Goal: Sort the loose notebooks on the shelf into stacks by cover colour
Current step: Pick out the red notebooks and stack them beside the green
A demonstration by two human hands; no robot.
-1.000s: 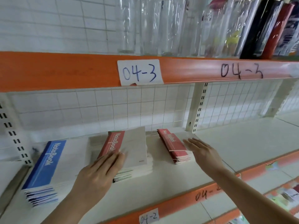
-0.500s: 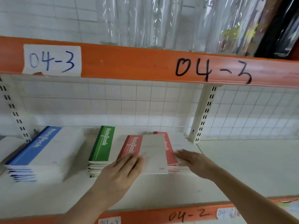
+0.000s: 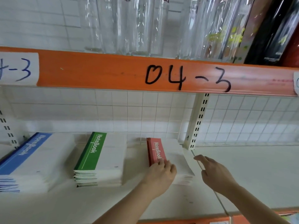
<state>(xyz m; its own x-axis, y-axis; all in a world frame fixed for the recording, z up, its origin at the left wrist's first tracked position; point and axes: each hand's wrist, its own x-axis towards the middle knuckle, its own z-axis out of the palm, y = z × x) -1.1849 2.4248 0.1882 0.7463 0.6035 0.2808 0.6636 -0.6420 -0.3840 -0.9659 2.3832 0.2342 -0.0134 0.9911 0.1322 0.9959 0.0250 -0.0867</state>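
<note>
Red notebook stack (image 3: 171,157) now sits squared under my left hand (image 3: 161,174), whose fingers lie relaxed on the top cover it slid over; my right hand (image 3: 215,173), loosely curled and holding nothing, has drawn just right of it.

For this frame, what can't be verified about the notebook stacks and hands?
- Blue stack: the head view's left edge cuts it off.
- Red stack: left hand covers its front corner, so the count is unreadable.
- Right hand: contact with the red stack is unclear.
- Paper label: cut by the left edge.
</note>
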